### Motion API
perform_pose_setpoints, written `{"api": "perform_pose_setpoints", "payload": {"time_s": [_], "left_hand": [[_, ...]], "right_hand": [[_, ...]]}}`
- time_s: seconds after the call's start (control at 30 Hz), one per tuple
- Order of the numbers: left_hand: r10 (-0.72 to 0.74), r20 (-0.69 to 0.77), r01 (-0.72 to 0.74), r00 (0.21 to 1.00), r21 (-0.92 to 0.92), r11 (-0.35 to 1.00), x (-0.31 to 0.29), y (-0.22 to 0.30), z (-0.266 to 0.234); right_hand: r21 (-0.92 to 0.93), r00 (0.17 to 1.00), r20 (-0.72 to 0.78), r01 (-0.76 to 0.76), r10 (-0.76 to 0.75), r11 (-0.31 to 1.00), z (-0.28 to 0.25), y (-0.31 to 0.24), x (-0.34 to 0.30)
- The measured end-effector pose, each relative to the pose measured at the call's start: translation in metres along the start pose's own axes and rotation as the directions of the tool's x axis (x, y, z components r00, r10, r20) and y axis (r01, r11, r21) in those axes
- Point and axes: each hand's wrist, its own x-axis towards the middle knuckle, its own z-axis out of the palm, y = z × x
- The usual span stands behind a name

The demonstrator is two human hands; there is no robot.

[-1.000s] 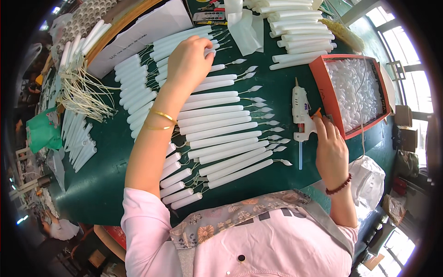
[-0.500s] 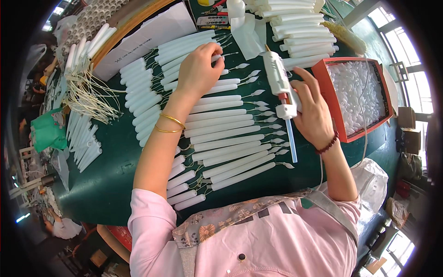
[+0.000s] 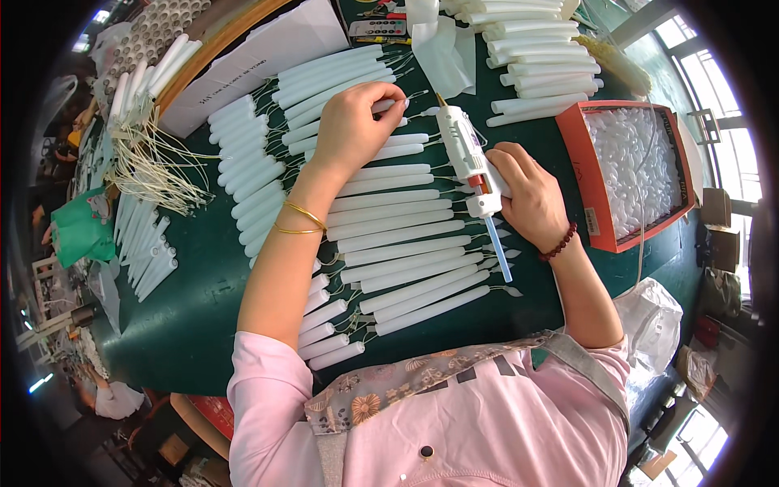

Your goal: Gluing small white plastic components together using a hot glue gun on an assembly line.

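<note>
My left hand [image 3: 357,126] is closed in a pinch on the end of a white candle tube, with a thin wire tip sticking out past the fingers; most of that tube is hidden. In my right hand [image 3: 531,191] is a white hot glue gun [image 3: 464,146] with a blue glue stick [image 3: 498,250] out of its back. Its brass nozzle [image 3: 441,99] points away from me, just right of the wire tip and apart from my left fingers. Below lie rows of white candle tubes [image 3: 398,227], several with flame-shaped bulbs at their right ends, partly behind the glue gun.
An orange-red box [image 3: 598,219] of small clear flame-shaped pieces [image 3: 629,170] stands at right, a cord across it. More white tubes [image 3: 540,61] are stacked at the far right. Bundled wires [image 3: 158,170], a white paper sheet [image 3: 260,69] and a remote control [image 3: 377,28] lie beyond.
My right hand has brought the glue gun leftward, its nozzle now closer to my left hand. My left hand has shifted only slightly, still pinching the tube.
</note>
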Motion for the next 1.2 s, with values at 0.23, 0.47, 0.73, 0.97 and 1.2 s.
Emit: {"api": "perform_pose_setpoints", "payload": {"time_s": [0.23,0.47,0.73,0.97,1.2], "left_hand": [[0.006,0.008,-0.006,1.0,0.015,1.0,-0.002,0.002,-0.001],[0.003,0.053,-0.004,0.999,0.02,1.0,-0.003,0.004,-0.002],[-0.002,0.055,0.001,0.998,0.022,1.0,-0.004,0.005,-0.003],[0.024,0.003,-0.024,1.0,-0.03,0.999,-0.003,0.006,0.001],[0.025,0.01,-0.025,1.0,-0.045,0.999,-0.004,0.009,0.001]], "right_hand": [[-0.02,1.0,0.015,0.011,-0.011,1.0,0.002,0.0,0.0],[-0.023,0.999,0.028,0.021,-0.02,1.0,0.003,0.0,0.001],[-0.022,0.999,0.034,0.001,-0.001,1.0,0.003,-0.001,0.0],[-0.03,0.998,0.051,0.036,-0.035,0.999,-0.002,-0.001,0.001],[-0.163,0.97,0.202,-0.1,0.132,0.982,-0.085,-0.004,-0.034]]}}
